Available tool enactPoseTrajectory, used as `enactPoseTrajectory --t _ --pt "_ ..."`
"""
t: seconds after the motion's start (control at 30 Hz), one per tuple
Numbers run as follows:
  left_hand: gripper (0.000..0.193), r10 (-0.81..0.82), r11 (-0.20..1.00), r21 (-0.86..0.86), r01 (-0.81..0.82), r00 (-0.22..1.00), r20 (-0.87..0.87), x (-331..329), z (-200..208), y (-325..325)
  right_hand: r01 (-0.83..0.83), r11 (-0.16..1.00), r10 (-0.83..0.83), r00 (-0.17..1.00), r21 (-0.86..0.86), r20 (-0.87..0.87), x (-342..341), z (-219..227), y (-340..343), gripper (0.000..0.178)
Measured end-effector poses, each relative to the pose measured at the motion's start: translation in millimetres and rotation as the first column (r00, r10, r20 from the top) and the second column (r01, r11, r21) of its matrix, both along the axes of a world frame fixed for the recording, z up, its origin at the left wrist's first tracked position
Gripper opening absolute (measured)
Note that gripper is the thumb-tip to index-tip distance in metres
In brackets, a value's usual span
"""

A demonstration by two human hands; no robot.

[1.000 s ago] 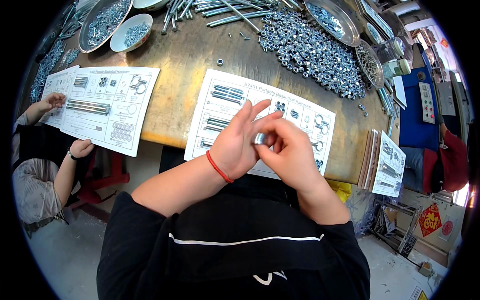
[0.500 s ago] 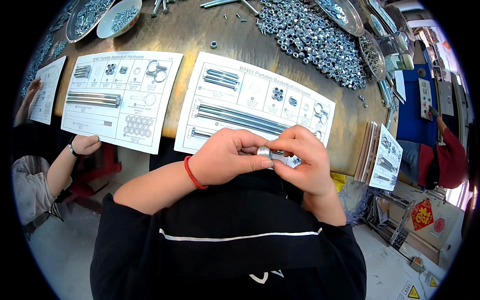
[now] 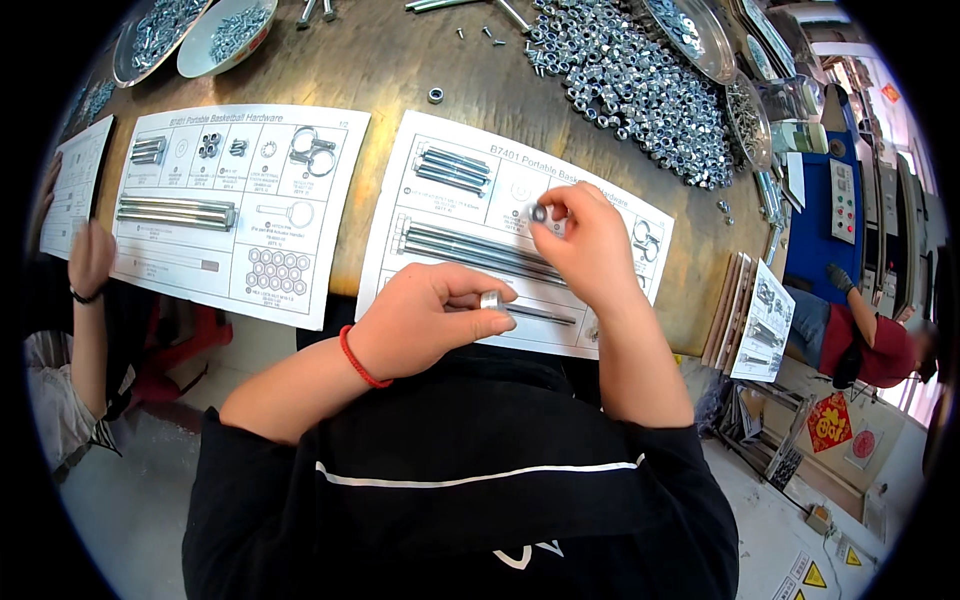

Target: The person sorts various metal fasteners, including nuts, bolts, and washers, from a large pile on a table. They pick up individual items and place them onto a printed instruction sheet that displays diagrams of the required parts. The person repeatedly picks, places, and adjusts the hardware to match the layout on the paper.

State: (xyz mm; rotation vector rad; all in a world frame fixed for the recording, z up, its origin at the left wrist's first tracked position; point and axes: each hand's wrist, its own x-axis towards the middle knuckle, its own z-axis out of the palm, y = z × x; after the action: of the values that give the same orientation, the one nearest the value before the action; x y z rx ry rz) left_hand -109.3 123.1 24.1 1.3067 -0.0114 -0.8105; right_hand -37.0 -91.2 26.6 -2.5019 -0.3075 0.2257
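My left hand [image 3: 425, 312] is closed, with a short stack of silver washers [image 3: 490, 300] pinched between thumb and fingers. It hovers over the lower edge of a printed hardware sheet [image 3: 395, 210] that pictures bolts, nuts and clips. Farther up over the same sheet, my right hand [image 3: 585, 240] pinches a small round metal nut [image 3: 538, 213]; its exact shape is blurred. A single lock nut [image 3: 435, 95] lies on the table above the sheet.
A big heap of lock nuts [image 3: 640, 100] covers the table's far right. Bowls of small screws [image 3: 235, 35] stand far left, beside another sheet [image 3: 340, 150]. A co-worker's hand [image 3: 92, 262] is at left. A person in red [image 3: 880, 340] stands far right near a blue machine.
My right hand has moved away from my left, up over the sheet, with the small nut in its fingers. My left hand keeps the washer stack. The co-worker's hand has shifted left.
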Motion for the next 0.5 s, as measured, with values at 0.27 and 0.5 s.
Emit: enactPoseTrajectory --t 0.27,0.5 --pt "0.029 0.125 0.992 -0.023 -0.124 0.989 0.075 0.0 -9.9 15.3 0.054 0.950 -0.032 0.996 -0.307 0.078 30.8 -11.9 26.7 0.023" --pt "0.030 0.085 0.995 -0.050 -0.080 0.991 0.103 1.6 -10.1 10.1 -0.343 0.897 0.387 0.914 0.278 -0.123 -16.1 52.4 7.8 0.034"
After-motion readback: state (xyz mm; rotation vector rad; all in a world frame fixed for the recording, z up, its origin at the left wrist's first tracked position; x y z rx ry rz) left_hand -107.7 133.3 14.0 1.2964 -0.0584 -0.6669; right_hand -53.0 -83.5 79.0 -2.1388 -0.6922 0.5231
